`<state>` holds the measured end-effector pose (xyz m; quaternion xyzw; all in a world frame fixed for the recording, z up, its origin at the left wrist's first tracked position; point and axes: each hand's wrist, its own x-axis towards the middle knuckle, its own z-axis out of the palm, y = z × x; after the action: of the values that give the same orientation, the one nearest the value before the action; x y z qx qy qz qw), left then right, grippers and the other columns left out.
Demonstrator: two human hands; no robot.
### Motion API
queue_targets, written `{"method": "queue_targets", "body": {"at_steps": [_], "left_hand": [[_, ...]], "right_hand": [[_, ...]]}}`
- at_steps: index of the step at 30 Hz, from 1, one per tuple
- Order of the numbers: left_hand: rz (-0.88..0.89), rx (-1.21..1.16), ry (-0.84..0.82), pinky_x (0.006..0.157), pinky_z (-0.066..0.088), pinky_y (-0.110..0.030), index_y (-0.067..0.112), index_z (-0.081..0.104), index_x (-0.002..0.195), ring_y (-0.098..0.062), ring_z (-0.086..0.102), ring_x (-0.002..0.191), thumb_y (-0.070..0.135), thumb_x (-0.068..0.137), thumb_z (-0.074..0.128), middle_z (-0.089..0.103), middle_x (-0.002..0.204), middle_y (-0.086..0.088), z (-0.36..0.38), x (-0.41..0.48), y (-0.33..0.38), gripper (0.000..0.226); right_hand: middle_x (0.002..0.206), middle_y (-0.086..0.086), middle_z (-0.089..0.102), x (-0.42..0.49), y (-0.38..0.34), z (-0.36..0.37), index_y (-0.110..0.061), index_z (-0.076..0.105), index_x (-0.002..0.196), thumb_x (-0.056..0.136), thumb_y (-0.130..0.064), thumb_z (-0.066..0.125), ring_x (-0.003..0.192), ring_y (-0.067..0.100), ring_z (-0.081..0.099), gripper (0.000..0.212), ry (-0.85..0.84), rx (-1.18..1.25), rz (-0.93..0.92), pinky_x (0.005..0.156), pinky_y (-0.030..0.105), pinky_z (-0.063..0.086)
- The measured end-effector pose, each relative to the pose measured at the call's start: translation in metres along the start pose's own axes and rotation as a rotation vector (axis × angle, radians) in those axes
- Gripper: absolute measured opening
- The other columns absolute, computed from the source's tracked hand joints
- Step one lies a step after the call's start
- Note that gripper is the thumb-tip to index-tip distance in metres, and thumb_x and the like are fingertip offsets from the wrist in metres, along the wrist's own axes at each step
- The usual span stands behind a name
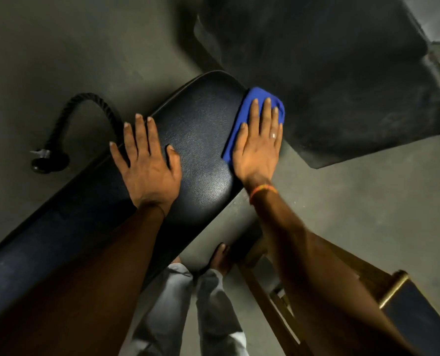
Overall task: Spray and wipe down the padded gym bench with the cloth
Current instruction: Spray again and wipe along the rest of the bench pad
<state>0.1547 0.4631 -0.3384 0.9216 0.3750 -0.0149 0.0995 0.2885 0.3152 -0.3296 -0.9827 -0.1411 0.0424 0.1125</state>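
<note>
The padded gym bench (203,140) is dark blue-black vinyl and runs from the lower left up to the middle of the head view. My left hand (147,160) rests flat on the pad with its fingers spread. My right hand (258,142) presses a blue cloth (242,116) flat against the bench's right edge near its far end, fingers straight. No spray bottle shows.
A black rope handle with a metal clip (59,140) lies on the grey floor left of the bench. A dark rubber mat (342,73) covers the floor at the upper right. A gold-coloured metal frame with a dark pad (403,304) stands at the lower right, by my legs (188,304).
</note>
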Motion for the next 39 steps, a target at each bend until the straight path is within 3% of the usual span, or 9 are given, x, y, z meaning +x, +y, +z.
{"method": "queue_targets", "body": {"at_steps": [3, 6, 12, 16, 25, 28, 31, 35, 39], "left_hand": [[-0.006, -0.003, 0.011, 0.126, 0.008, -0.06, 0.016, 0.016, 0.164, -0.027, 0.012, 0.159, 0.042, 0.104, 0.031, 0.012, 0.172, -0.005, 0.002, -0.001, -0.001, 0.067], [0.003, 0.004, 0.015, 0.126, 0.008, -0.06, 0.015, 0.016, 0.164, -0.028, 0.012, 0.159, 0.042, 0.105, 0.031, 0.013, 0.172, -0.005, 0.004, -0.001, -0.001, 0.067], [-0.005, 0.003, 0.022, 0.126, 0.009, -0.06, 0.016, 0.018, 0.164, -0.027, 0.014, 0.159, 0.042, 0.104, 0.03, 0.014, 0.172, -0.004, 0.005, 0.0, -0.001, 0.066], [0.005, 0.001, 0.032, 0.126, 0.01, -0.06, 0.015, 0.019, 0.163, -0.027, 0.015, 0.158, 0.042, 0.104, 0.028, 0.016, 0.171, -0.005, 0.005, 0.0, 0.0, 0.065], [0.027, -0.03, 0.037, 0.126, 0.009, -0.058, 0.017, 0.018, 0.163, -0.026, 0.014, 0.158, 0.04, 0.108, 0.025, 0.016, 0.171, -0.005, 0.008, -0.001, -0.004, 0.061], [0.026, -0.043, 0.052, 0.126, 0.01, -0.057, 0.016, 0.022, 0.163, -0.027, 0.016, 0.158, 0.038, 0.108, 0.026, 0.018, 0.171, -0.005, 0.009, -0.001, -0.006, 0.06], [0.031, -0.065, 0.082, 0.126, 0.012, -0.057, 0.015, 0.028, 0.161, -0.027, 0.02, 0.157, 0.037, 0.108, 0.027, 0.023, 0.169, -0.006, 0.011, -0.001, -0.008, 0.057], [0.034, -0.115, 0.131, 0.127, 0.014, -0.054, 0.015, 0.031, 0.16, -0.025, 0.022, 0.156, 0.033, 0.109, 0.027, 0.028, 0.168, -0.004, 0.012, -0.002, -0.009, 0.054], [0.023, -0.208, 0.164, 0.128, 0.015, -0.049, 0.015, 0.031, 0.16, -0.021, 0.024, 0.156, 0.029, 0.11, 0.028, 0.031, 0.167, -0.003, 0.01, -0.003, -0.009, 0.052]], "right_hand": [[0.174, 0.012, 0.015, -0.035, 0.008, 0.001, -0.014, 0.024, 0.165, 0.108, -0.039, 0.021, 0.162, 0.03, 0.009, 0.062, -0.057, -0.005, -0.067, 0.132, 0.046, 0.005], [0.173, 0.01, 0.02, -0.001, 0.017, 0.004, -0.018, 0.027, 0.164, 0.108, -0.04, 0.023, 0.161, 0.029, 0.015, 0.061, -0.062, -0.007, -0.132, 0.132, 0.045, 0.009], [0.172, 0.004, 0.023, 0.04, 0.017, 0.004, -0.023, 0.025, 0.165, 0.106, -0.043, 0.019, 0.16, 0.027, 0.017, 0.063, -0.087, 0.076, 0.005, 0.13, 0.044, 0.017], [0.173, 0.009, 0.019, -0.023, 0.016, 0.006, -0.016, 0.026, 0.164, 0.107, -0.04, 0.021, 0.161, 0.032, 0.011, 0.062, -0.016, 0.066, -0.091, 0.132, 0.048, 0.007], [0.173, 0.005, 0.02, -0.061, -0.01, 0.006, -0.018, 0.027, 0.164, 0.108, -0.036, 0.028, 0.162, 0.028, 0.011, 0.059, -0.161, 0.046, -0.464, 0.132, 0.045, 0.007], [0.172, 0.005, 0.023, -0.029, -0.027, 0.003, -0.016, 0.034, 0.162, 0.109, -0.03, 0.035, 0.161, 0.026, 0.011, 0.055, -0.33, 0.261, -0.589, 0.13, 0.038, 0.001], [0.162, 0.01, 0.044, 0.001, -0.045, -0.003, -0.009, 0.055, 0.148, 0.103, -0.013, 0.046, 0.157, 0.026, 0.029, 0.047, -0.513, 0.658, -0.451, 0.128, 0.028, 0.009], [0.138, 0.003, 0.069, 0.021, -0.03, -0.012, -0.014, 0.074, 0.127, 0.083, -0.003, 0.045, 0.137, 0.019, 0.057, 0.054, -0.265, 0.747, -0.23, 0.123, 0.027, 0.034], [0.158, 0.006, 0.05, 0.038, -0.006, -0.006, -0.013, 0.056, 0.148, 0.089, -0.007, 0.041, 0.152, 0.028, 0.039, 0.061, -0.121, 0.379, -0.291, 0.128, 0.034, 0.024]]}}
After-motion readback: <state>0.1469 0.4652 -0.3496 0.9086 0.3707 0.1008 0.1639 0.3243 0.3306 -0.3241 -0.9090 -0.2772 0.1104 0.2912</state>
